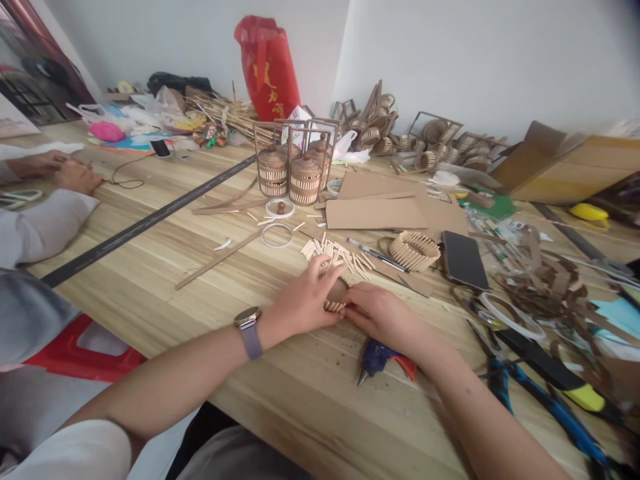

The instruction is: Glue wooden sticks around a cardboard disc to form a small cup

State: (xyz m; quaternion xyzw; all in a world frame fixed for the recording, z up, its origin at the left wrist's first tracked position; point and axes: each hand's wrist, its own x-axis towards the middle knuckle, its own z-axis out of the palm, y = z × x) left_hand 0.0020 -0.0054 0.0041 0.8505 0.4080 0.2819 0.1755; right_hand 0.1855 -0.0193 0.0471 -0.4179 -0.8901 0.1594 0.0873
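Note:
A small round basket (336, 297), with a brown inside and short pale sticks around its side, is between my hands on the table. My left hand (300, 300), with a watch on its wrist, is curled around its left side, fingers over the far rim. At the right edge, my right hand (383, 312) has its fingertips closed on the rim; whether a stick is also in them is hidden. Just beyond lies a pile of short wooden sticks (345, 257). A blue glue gun (376, 360) rests partly under my right forearm.
Farther back stand lidded stick baskets (305, 177) in frames, beside cardboard sheets (375, 210). An oval stick ring (415, 251) and a phone (465, 260) lie right of the pile. Pliers (500, 380) and a cutter are at right. Another person's hands (75, 175) are at left.

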